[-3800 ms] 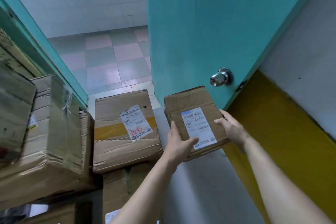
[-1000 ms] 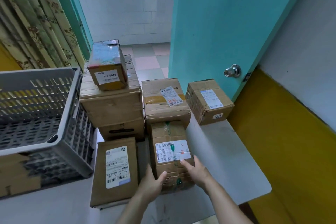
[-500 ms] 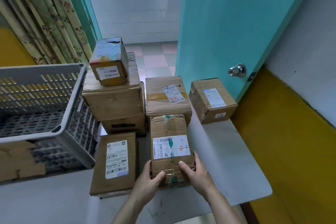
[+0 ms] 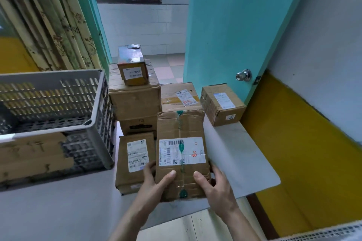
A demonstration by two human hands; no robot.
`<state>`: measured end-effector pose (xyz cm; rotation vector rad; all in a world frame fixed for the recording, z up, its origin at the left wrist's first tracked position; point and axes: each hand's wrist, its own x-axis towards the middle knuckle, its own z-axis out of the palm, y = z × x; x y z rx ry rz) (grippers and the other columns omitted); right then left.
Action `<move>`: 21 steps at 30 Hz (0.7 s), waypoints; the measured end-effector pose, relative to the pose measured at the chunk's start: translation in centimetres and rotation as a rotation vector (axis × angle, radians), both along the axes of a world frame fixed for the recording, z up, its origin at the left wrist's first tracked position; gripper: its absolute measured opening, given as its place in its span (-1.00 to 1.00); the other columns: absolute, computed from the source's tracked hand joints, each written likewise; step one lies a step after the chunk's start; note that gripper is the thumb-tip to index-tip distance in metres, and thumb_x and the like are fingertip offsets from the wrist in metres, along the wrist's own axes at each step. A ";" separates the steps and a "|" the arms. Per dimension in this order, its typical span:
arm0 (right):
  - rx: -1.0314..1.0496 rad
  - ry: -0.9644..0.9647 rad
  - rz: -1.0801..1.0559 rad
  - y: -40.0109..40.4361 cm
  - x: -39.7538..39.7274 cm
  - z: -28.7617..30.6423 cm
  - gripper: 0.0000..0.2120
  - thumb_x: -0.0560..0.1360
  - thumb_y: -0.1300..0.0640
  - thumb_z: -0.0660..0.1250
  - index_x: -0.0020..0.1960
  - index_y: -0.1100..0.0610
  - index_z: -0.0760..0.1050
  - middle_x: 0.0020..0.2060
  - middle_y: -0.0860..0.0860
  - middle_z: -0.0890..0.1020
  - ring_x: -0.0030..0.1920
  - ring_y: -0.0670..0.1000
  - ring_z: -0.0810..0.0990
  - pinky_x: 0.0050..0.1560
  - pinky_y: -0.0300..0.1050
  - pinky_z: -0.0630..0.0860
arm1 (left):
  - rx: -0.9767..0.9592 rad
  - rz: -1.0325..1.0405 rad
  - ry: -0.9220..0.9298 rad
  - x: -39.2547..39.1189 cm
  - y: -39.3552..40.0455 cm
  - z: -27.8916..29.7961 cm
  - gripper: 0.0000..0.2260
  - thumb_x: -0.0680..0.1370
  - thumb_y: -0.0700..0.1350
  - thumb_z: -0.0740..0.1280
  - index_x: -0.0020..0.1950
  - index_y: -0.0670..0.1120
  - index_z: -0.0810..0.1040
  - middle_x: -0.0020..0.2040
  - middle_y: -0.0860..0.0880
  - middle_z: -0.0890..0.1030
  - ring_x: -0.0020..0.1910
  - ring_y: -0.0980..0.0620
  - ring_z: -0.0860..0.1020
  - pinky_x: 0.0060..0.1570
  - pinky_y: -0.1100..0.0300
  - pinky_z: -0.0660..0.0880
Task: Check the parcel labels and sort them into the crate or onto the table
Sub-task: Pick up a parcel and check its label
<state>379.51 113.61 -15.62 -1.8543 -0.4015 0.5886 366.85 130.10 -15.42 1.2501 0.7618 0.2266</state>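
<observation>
Parcel (image 4: 181, 154) gripped at near corners by left hand (image 4: 156, 179) and right hand (image 4: 213, 184), thumbs on top, label (image 4: 182, 151) up, above table (image 4: 235, 152), crate (image 4: 51, 103) left.

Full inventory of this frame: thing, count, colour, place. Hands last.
held parcel: 1, brown, green tape, white label, front centre
other parcels: 6, brown cardboard, on the table, three stacked at back left
crate: 1, grey, left, sitting on flattened cardboard
table: 1, white
door: 1, teal, with metal knob
curtain: 1, cream floral, back left
left hand: grips the held parcel's left edge
right hand: grips its right edge
</observation>
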 end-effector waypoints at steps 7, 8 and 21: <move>0.074 0.014 -0.004 -0.6 -5.3 2.3 -0.42 0.41 -0.33 0.39 0.38 -0.24 0.40 0.23 -0.04 0.55 0.16 0.03 0.66 -0.02 -0.04 0.72 | 0.012 -0.037 -0.082 -4.4 0.4 1.3 -0.09 0.24 0.25 0.65 0.51 0.33 0.30 0.20 0.16 0.72 0.15 0.05 0.71 0.05 0.13 0.68; 0.082 0.031 -0.006 -0.6 -5.5 2.7 -0.44 0.41 -0.33 0.38 0.36 -0.24 0.39 0.23 -0.05 0.56 0.15 0.03 0.67 -0.03 -0.03 0.72 | 0.025 -0.035 -0.093 -4.9 0.3 1.4 -0.06 0.22 0.27 0.65 0.53 0.32 0.31 0.22 0.13 0.71 0.16 0.04 0.71 0.07 0.10 0.68; 0.206 0.125 0.025 -0.4 -5.7 4.9 -0.30 0.31 -0.42 0.46 0.39 -0.27 0.42 0.17 -0.15 0.68 0.07 -0.01 0.73 -0.02 0.05 0.72 | 0.137 -0.074 -0.018 -5.6 0.6 6.2 -0.08 0.19 0.48 0.50 0.44 0.26 0.22 0.30 0.08 0.59 0.02 0.16 0.73 -0.02 0.16 0.68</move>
